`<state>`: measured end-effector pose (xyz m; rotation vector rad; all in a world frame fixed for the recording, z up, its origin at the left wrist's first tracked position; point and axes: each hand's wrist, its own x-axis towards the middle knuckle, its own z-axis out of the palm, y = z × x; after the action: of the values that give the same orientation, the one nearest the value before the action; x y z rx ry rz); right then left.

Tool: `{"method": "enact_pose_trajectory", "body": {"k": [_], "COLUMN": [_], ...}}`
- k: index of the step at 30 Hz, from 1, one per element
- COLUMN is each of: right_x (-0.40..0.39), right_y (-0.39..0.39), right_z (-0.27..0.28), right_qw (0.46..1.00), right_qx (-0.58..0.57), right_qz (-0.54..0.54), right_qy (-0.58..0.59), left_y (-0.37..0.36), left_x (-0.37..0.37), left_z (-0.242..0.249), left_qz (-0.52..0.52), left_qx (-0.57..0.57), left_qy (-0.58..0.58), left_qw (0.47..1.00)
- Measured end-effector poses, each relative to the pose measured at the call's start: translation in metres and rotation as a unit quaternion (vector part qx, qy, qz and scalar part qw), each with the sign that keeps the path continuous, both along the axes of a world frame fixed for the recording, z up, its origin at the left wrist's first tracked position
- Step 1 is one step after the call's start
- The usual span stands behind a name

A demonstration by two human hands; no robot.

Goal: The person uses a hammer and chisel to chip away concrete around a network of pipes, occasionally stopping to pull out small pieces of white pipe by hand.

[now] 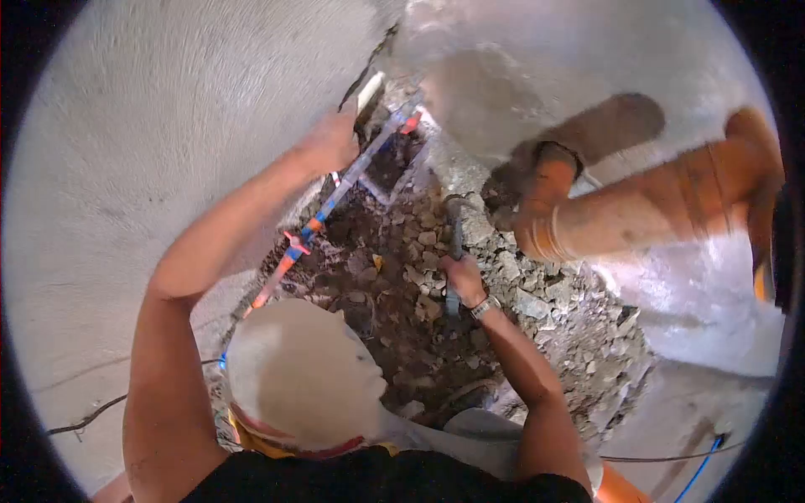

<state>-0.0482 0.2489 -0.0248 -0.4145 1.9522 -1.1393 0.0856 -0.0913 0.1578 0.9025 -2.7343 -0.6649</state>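
My right hand [464, 281] is wrapped round the dark grey shaft of a bar-like hand tool [455, 230]. Its curved top end lies at the broken stones, and a bluish grip end shows below my fist. My left hand [334, 144] is at the base of the wall, close to a pale strip [369, 90]; its fingers are mostly hidden. Beside it runs a thin pipe [340, 189] with grey, blue and orange sections and a red valve handle [295, 244]. Rubble [394, 293] of stones and brown soil fills the broken-out pit under both hands.
A thick orange drainpipe [637, 205] stretches across the right, its elbow [553, 176] going down into the rubble. A rough plaster wall [168, 109] rises at left, smooth grey floor [704, 318] at right. A rounded beige shape [298, 369] blocks the lower left. Cables [92, 417] run low.
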Motion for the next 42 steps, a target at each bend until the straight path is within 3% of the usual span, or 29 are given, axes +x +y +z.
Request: {"method": "enact_pose_trajectory", "body": {"k": [1, 2, 5, 7, 9, 10, 12, 13, 14, 16, 18, 21, 23, 25, 28, 30, 32, 33, 35, 38, 41, 42], "right_x": [-0.004, 0.003, 0.013, 0.011, 0.006, 0.002, -0.003, 0.001, 0.000, -0.004, -0.010, -0.004, 0.003, 0.002, -0.002, 0.001, 0.002, 0.003, 0.008, 0.008, 0.002, 0.002], "right_y": [0.005, 0.000, -0.005, -0.001, 0.001, 0.001, 0.002, 0.003, 0.003, 0.004, 0.007, 0.004, 0.003, -0.003, 0.000, 0.002, 0.003, 0.003, 0.003, 0.007, 0.002, 0.001], "right_z": [-0.023, 0.009, 0.060, 0.056, 0.026, 0.005, -0.012, -0.010, -0.018, -0.048, -0.063, -0.027, 0.005, 0.000, -0.007, -0.003, 0.008, 0.004, -0.007, 0.009, 0.003, 0.002], "right_qw": [0.998, 0.987, 0.998, 0.996, 0.999, 0.995, 0.983, 0.976, 0.947, 0.941, 0.960, 0.971, 0.998, 0.999, 0.998, 0.997, 0.995, 0.996, 0.961, 0.986, 0.988, 0.989], "right_qx": [-0.005, 0.027, 0.056, 0.060, 0.003, -0.002, 0.004, 0.015, 0.044, -0.018, -0.109, -0.072, -0.013, 0.017, 0.039, 0.033, -0.006, -0.001, 0.034, -0.017, 0.022, 0.022], "right_qz": [0.043, 0.061, 0.028, 0.050, 0.025, 0.038, 0.058, 0.071, 0.108, 0.156, 0.163, 0.140, 0.049, 0.041, 0.017, 0.008, 0.047, 0.029, 0.014, 0.010, 0.049, 0.047], "right_qy": [0.049, 0.147, 0.031, 0.051, 0.046, 0.092, 0.175, 0.206, 0.301, 0.301, 0.201, 0.178, -0.039, -0.008, 0.048, 0.069, 0.090, 0.086, 0.273, 0.167, 0.142, 0.138], "left_y": [-0.013, -0.029, -0.051, -0.047, -0.063, -0.069, -0.052, -0.057, -0.067, 0.041, 0.149, 0.215, 0.214, 0.175, 0.069, -0.019, -0.081, -0.103, -0.135, -0.170, -0.094, -0.113], "left_x": [-0.009, -0.018, -0.051, -0.072, -0.085, -0.091, -0.105, -0.112, -0.110, -0.031, 0.064, 0.140, 0.145, 0.113, 0.009, -0.078, -0.141, -0.162, -0.173, -0.162, -0.151, -0.153], "left_z": [-0.005, -0.005, 0.012, 0.042, 0.035, 0.024, 0.042, 0.029, 0.021, 0.071, 0.126, 0.169, 0.174, 0.166, 0.121, 0.081, 0.043, 0.029, 0.013, -0.007, 0.008, -0.007], "left_qz": [-0.042, -0.056, -0.162, -0.078, -0.091, -0.098, -0.103, -0.107, -0.184, -0.235, -0.294, -0.263, -0.270, -0.323, -0.365, -0.377, -0.379, -0.387, -0.404, -0.485, -0.376, -0.411], "left_qx": [-0.106, -0.117, -0.158, 0.062, 0.057, 0.059, 0.023, -0.028, -0.043, 0.045, 0.194, 0.381, 0.399, 0.304, 0.019, -0.147, -0.244, -0.266, -0.273, -0.214, -0.256, -0.287], "left_qy": [0.007, 0.002, -0.114, -0.322, -0.312, -0.297, -0.394, -0.389, -0.338, -0.273, -0.235, -0.186, -0.194, -0.238, -0.281, -0.333, -0.399, -0.413, -0.383, -0.240, -0.375, -0.358], "left_qw": [0.993, 0.991, 0.967, 0.942, 0.944, 0.948, 0.913, 0.915, 0.922, 0.932, 0.906, 0.867, 0.854, 0.864, 0.887, 0.852, 0.799, 0.780, 0.784, 0.813, 0.808, 0.788]}}
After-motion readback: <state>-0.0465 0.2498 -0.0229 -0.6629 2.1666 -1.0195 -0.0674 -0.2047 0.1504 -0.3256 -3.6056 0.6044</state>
